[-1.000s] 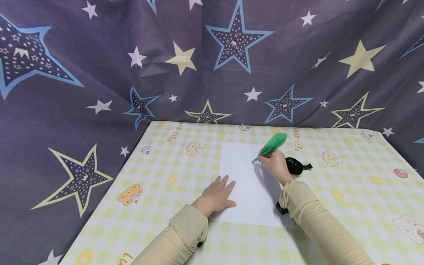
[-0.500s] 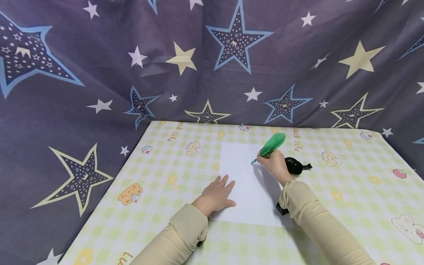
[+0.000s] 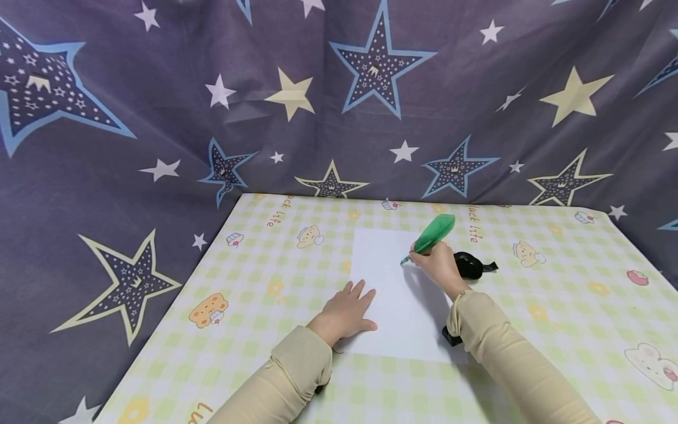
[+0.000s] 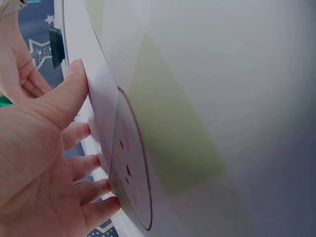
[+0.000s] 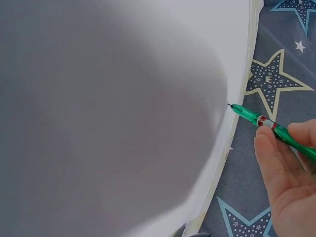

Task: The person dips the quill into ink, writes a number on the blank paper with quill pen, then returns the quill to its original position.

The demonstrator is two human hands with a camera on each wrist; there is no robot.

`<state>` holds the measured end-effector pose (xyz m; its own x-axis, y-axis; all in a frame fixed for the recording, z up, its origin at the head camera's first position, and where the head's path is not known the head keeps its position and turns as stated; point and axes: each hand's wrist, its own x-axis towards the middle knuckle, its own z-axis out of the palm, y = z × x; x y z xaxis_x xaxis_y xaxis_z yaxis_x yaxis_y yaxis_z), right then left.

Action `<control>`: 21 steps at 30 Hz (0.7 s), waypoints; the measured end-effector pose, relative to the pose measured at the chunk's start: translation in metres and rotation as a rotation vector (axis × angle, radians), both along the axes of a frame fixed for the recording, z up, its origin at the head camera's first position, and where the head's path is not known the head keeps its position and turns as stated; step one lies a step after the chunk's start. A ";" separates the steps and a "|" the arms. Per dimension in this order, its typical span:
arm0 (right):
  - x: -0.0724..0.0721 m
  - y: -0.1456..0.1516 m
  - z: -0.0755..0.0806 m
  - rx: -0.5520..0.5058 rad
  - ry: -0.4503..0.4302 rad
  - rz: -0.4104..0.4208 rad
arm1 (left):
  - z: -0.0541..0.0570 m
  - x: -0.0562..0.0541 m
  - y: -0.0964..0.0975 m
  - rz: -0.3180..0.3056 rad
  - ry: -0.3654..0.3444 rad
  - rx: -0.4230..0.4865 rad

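Note:
A white sheet of paper (image 3: 392,312) lies on the table, and my left hand (image 3: 346,312) rests on its left edge with fingers spread. In the left wrist view the left hand (image 4: 54,143) has its thumb and fingertips at the paper's edge. My right hand (image 3: 438,264) pinches a green pen (image 3: 434,232) with a feather-shaped top, its tip at the upper part of the sheet. The right wrist view shows thumb and fingers around the green pen (image 5: 247,114), whose dark point meets the paper (image 5: 237,59). I cannot make out any marks on the sheet.
A black rounded object with a strap (image 3: 469,266) lies right of the paper, partly behind the right hand. A small black item (image 3: 451,336) shows beside the right cuff. The checked tablecloth (image 3: 582,330) covers the table, and a star-patterned curtain (image 3: 360,135) hangs behind it.
The right hand and green pen have shifted very slightly left and down over the paper. The left hand stays in place.

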<state>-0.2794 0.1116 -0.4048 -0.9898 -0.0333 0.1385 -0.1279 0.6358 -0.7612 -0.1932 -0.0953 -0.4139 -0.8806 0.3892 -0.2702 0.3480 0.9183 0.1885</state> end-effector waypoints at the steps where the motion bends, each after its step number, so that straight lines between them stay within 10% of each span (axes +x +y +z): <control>1: 0.000 0.000 0.000 0.000 -0.002 0.000 | 0.000 0.000 0.000 0.001 0.000 0.002; 21: 0.005 0.000 0.000 -0.010 -0.010 0.024 | 0.003 0.002 0.000 0.000 -0.004 -0.003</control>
<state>-0.2746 0.1118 -0.4046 -0.9901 -0.0562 0.1288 -0.1355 0.6249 -0.7689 -0.1916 -0.0949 -0.4111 -0.8793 0.3886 -0.2755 0.3475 0.9189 0.1868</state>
